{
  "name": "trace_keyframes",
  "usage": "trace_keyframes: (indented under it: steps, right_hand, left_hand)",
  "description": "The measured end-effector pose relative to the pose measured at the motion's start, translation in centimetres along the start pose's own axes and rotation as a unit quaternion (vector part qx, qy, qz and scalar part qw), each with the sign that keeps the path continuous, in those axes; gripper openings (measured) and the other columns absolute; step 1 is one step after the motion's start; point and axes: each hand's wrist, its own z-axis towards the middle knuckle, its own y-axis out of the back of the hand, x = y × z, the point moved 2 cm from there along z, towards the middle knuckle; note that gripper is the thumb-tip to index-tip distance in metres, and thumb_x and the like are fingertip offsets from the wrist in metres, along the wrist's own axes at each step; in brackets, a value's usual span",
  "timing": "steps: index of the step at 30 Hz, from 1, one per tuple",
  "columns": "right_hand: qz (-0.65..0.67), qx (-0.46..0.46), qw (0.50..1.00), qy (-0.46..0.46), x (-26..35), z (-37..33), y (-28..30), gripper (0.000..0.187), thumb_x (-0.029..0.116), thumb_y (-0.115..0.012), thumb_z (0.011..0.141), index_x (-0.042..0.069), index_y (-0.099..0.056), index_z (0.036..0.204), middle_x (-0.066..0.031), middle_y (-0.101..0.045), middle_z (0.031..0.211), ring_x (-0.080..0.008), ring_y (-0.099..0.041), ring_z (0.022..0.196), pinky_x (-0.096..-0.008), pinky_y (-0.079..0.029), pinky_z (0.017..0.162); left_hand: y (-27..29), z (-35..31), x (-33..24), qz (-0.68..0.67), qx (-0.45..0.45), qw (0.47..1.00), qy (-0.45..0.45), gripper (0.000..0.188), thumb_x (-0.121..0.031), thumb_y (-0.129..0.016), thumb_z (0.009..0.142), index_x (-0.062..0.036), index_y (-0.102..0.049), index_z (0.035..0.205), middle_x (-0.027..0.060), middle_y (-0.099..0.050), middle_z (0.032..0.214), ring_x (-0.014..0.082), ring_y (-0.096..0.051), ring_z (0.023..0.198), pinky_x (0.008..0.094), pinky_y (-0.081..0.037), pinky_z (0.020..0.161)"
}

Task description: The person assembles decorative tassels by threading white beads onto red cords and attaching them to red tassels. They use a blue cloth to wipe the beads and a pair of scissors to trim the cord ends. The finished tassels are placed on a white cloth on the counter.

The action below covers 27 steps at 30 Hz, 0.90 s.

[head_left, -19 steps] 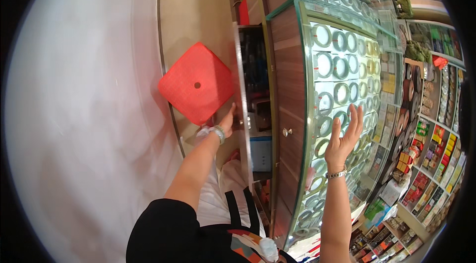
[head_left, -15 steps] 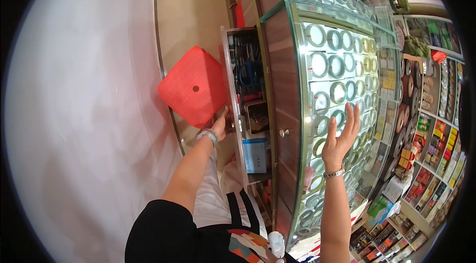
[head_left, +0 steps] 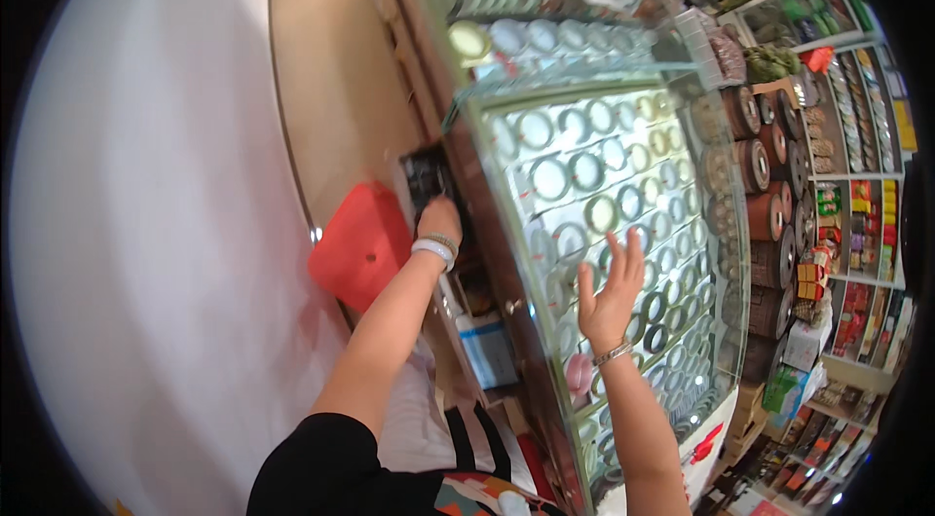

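Note:
My left hand reaches down into a pulled-out drawer that holds dark small items. Its fingers are hidden among the contents and blurred, so I cannot see what they touch. A pale bangle and a beaded bracelet circle that wrist. A blue-and-white box lies at the drawer's near end. My right hand is open, fingers spread, resting on or just above the glass top of a lit display case. Rows of green and white bangles show through that glass, and a pink bangle sits near the right wrist.
A red square stool stands left of the drawer, beside a white wall. Brown round containers are stacked beyond the case. Shelves with colourful packages line the right side. A drawer knob sticks out of the cabinet.
My left hand has moved from the drawer's outer front into the drawer. The drawer looks less far out. The view has shifted and turned, while my right hand stays spread over the glass.

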Motion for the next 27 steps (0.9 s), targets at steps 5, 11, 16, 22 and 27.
trace_keyframes:
  steps: [5,11,16,22,27]
  right_hand:
    - [0.031,-0.003,0.999,-0.018,0.2,0.1,0.5,0.057,0.030,-0.070,0.087,0.005,-0.053,0.136,-0.0253,-0.034,0.154,-0.0448,-0.033,0.140,-0.0537,-0.026,0.115]
    - [0.038,-0.013,0.999,-0.017,0.3,0.0,0.7,0.058,0.030,-0.071,0.086,0.004,-0.054,0.135,-0.0268,-0.035,0.152,-0.0458,-0.034,0.139,-0.0533,-0.027,0.115]
    - [0.048,-0.009,0.998,-0.027,0.3,0.0,0.8,0.058,0.030,-0.072,0.086,0.005,-0.054,0.135,-0.0265,-0.035,0.153,-0.0457,-0.033,0.140,-0.0535,-0.026,0.116]
    - [0.050,-0.016,0.998,-0.019,0.4,0.2,0.9,0.059,0.029,-0.072,0.086,0.005,-0.053,0.136,-0.0262,-0.035,0.153,-0.0450,-0.032,0.141,-0.0531,-0.025,0.116]
    - [0.043,-0.009,0.999,-0.017,0.1,0.0,0.4,0.057,0.028,-0.069,0.087,0.004,-0.053,0.136,-0.0257,-0.035,0.153,-0.0445,-0.033,0.141,-0.0537,-0.025,0.115]
  left_hand:
    - [-4.6,3.1,1.9,0.078,0.096,0.991,0.045,0.025,-0.020,-0.055,0.098,-0.0052,-0.076,0.097,0.0191,-0.074,0.098,0.0321,-0.074,0.092,0.0409,-0.062,0.076]
    - [-0.6,2.7,1.0,0.017,0.125,0.991,0.051,0.036,-0.034,-0.066,0.087,0.0001,-0.076,0.093,0.0270,-0.071,0.100,0.0395,-0.071,0.099,0.0438,-0.059,0.086]
    - [5.9,0.3,1.1,-0.068,0.198,0.967,0.145,0.039,-0.030,-0.062,0.082,0.0074,-0.072,0.089,0.0312,-0.070,0.092,0.0397,-0.072,0.090,0.0445,-0.058,0.082]
    - [13.2,-7.8,8.2,-0.371,0.292,0.876,0.103,0.019,-0.011,-0.057,0.085,-0.0001,-0.072,0.088,0.0129,-0.068,0.072,0.0212,-0.065,0.061,0.0333,-0.051,0.056]
    - [12.6,-12.6,16.0,-0.562,0.240,0.764,0.207,0.026,0.004,-0.050,0.082,-0.0039,-0.066,0.101,0.0035,-0.066,0.083,0.0128,-0.062,0.066,0.0257,-0.048,0.055]
